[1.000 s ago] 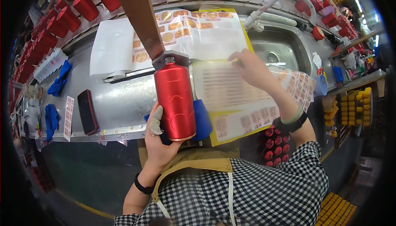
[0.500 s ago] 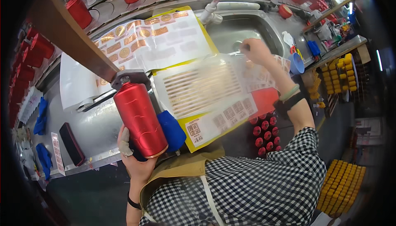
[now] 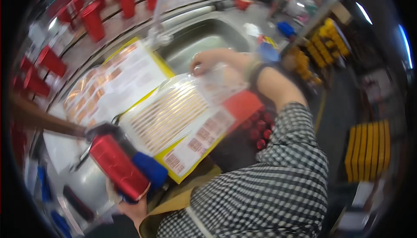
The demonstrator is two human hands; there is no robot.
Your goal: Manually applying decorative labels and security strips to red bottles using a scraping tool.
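**Inspector A:** Nearest the body, a red cylinder is seen gripped from below by the left hand. The fingers are closed round its lower end, beside a blue piece that cannot be identified through the blur. Is the long axis noted?

**Inspector B:** It is noted as tilted, with the base toward the body and the black top pointing up and to the left, away from the sheets.

**Inspector A:** And farther out?

**Inspector B:** A clear sheet of labels is laid over a yellow-edged folder on the metal counter. Its far corner is pinched by the right hand, with fingertips closed on the edge, near the sink.

**Inspector A:** The relation between the two?

**Inspector B:** The label sheet lies to the right of the cylinder and beyond it. The right hand is already on the sheet, while the left hand is occupied. A second printed sheet is recorded farther left, and red cups are ranged along the far edge.
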